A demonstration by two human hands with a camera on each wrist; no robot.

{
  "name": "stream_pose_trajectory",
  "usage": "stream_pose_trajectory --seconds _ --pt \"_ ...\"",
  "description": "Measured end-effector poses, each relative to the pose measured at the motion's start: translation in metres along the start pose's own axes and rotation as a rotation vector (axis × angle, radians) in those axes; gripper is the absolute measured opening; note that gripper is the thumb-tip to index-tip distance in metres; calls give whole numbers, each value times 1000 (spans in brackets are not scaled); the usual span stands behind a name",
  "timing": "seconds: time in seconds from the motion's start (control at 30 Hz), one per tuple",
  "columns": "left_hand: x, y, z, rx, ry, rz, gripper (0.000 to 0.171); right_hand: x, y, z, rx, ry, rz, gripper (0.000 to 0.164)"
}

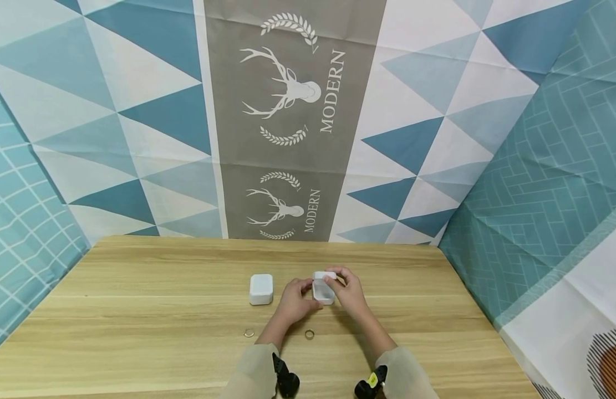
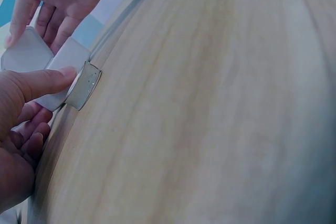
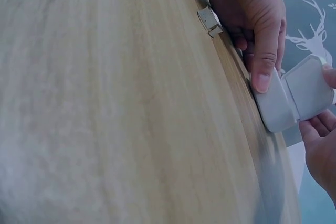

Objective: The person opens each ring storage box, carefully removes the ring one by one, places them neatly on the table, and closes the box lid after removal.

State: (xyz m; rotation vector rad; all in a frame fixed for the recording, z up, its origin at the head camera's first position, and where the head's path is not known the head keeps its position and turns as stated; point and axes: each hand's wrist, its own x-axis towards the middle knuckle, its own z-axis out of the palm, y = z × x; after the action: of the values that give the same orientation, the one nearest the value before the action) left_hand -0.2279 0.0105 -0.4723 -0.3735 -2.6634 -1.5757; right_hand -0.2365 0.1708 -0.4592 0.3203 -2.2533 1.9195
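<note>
A small white ring box (image 1: 323,293) stands on the wooden table with its hinged lid (image 3: 312,85) raised. My left hand (image 1: 294,303) grips the base, thumb along the near side and fingers at the left and behind. With thumb and fingers, my right hand (image 1: 349,291) pinches the lid. Near my left forearm lies a gold-coloured ring (image 1: 310,334), which looms large in the left wrist view. Farther left is a thinner ring (image 1: 249,333). The inside of the box is only partly visible.
A second white box (image 1: 261,289), closed, sits left of my hands. The wooden table (image 1: 153,332) ends at a patterned cloth backdrop (image 1: 283,183), with more cloth at both sides.
</note>
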Motion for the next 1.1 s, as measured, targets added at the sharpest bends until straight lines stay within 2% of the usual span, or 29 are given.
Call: stream_pose_trajectory --seconds 0.13,0.33,0.57,1.1 --pt "1 -1 1 4 0 -6 61 -1 -1 0 28 -1 14 22" --pt "1 -2 1 12 2 11 62 -1 0 0 -5 -11 -26 22" --pt "1 -2 1 17 5 22 62 -2 3 -2 16 -25 -66 24" --pt "1 -1 0 -1 3 6 64 -4 0 -2 62 -37 -26 22"
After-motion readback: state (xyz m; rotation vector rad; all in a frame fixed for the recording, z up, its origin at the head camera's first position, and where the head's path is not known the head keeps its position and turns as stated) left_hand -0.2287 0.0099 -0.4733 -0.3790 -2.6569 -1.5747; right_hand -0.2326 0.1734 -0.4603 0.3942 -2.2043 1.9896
